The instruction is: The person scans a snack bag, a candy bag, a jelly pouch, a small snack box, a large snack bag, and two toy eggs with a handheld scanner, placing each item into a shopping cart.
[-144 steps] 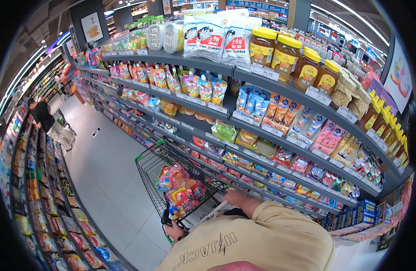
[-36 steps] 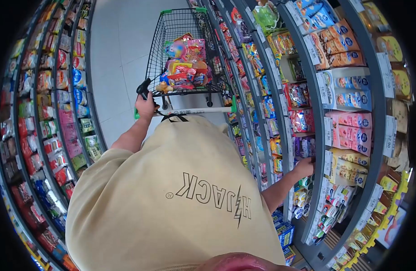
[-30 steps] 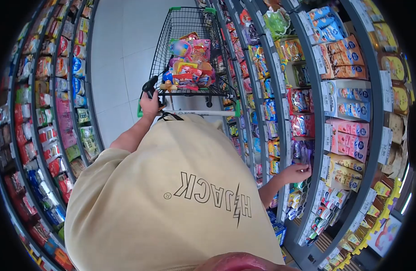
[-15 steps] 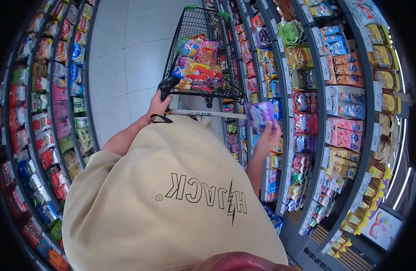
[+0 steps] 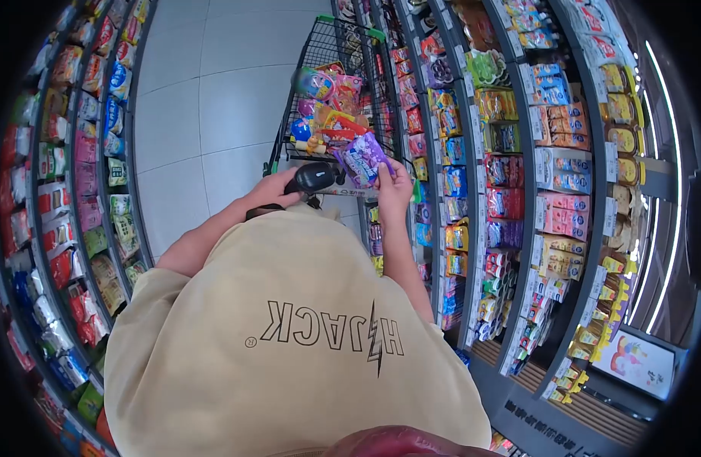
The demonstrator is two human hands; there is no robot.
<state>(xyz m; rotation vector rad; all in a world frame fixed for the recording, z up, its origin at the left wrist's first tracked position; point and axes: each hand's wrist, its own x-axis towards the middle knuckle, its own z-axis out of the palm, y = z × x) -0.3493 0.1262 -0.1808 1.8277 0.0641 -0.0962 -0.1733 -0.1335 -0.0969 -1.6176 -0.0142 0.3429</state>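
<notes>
— What lies to the left of the cart (image 5: pixel 321 52)?
— A long rack of snack bags (image 5: pixel 91 152), across a strip of tiled floor (image 5: pixel 198 99) from it.

— And the left hand (image 5: pixel 273 190)?
— Just short of the cart's near end, fingers wrapped around a black scanner (image 5: pixel 311 177) whose head faces right.

— What is the scanner facing?
— A purple packet (image 5: pixel 363 158), held tilted right over the cart's near end, just beside the scanner and above the bright packets (image 5: pixel 328 103) piled inside.

— Who holds it?
— The right hand (image 5: pixel 394 192), from below; its fingers pinch the packet's lower edge.

— And to the right of the cart?
— Shelves of sweets (image 5: pixel 518 152), close alongside it.
</notes>
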